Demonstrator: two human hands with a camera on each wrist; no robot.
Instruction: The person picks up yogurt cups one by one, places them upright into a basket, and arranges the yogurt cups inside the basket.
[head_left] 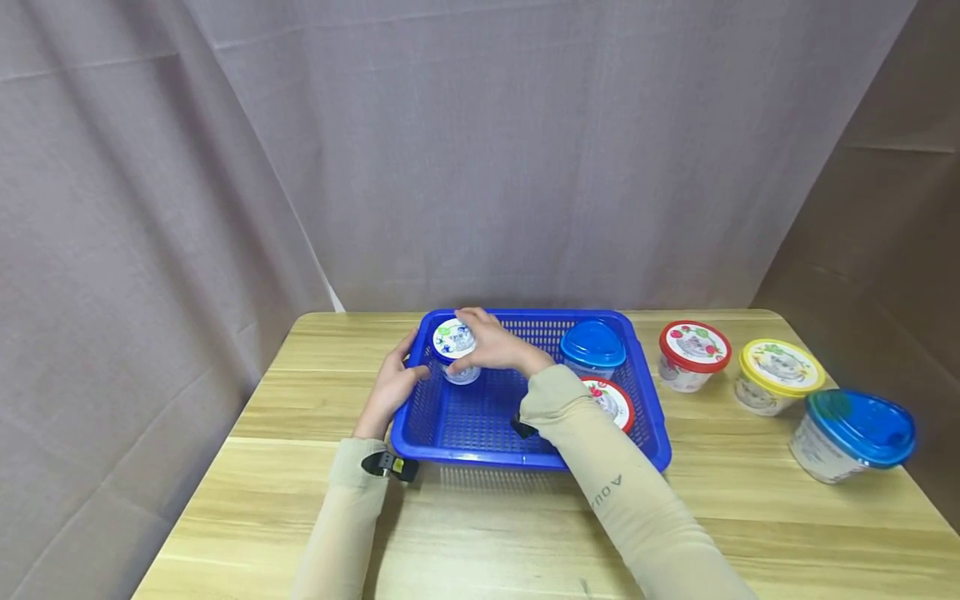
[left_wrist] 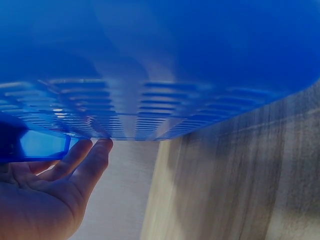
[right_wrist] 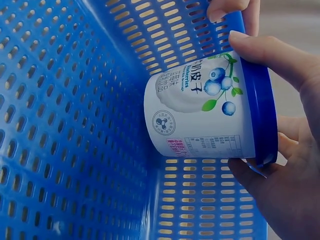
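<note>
A blue plastic basket [head_left: 480, 457] with slotted walls stands on the table. At its left rim my left hand [head_left: 392, 385] grips the edge, with the thumb over the rim and the fingers along the outside. My right hand [head_left: 497, 343] reaches into the basket's back left corner and holds a white tub [right_wrist: 200, 107] with a dark blue lid and printed blueberries. Thumb and fingers lie around the lid, and the tub's base is down by the basket floor. Also in the basket are a tub with a light blue lid [head_left: 592, 343] and a red-lidded tub [head_left: 620, 408], partly covered by my right sleeve.
Right of the basket, in a slanting row on the wooden table [head_left: 465, 542], stand a red-lidded tub [head_left: 694, 348], a yellow-lidded tub [head_left: 780, 368] and a larger blue-lidded tub [head_left: 855, 433]. A grey curtain [head_left: 487, 167] hangs behind the table.
</note>
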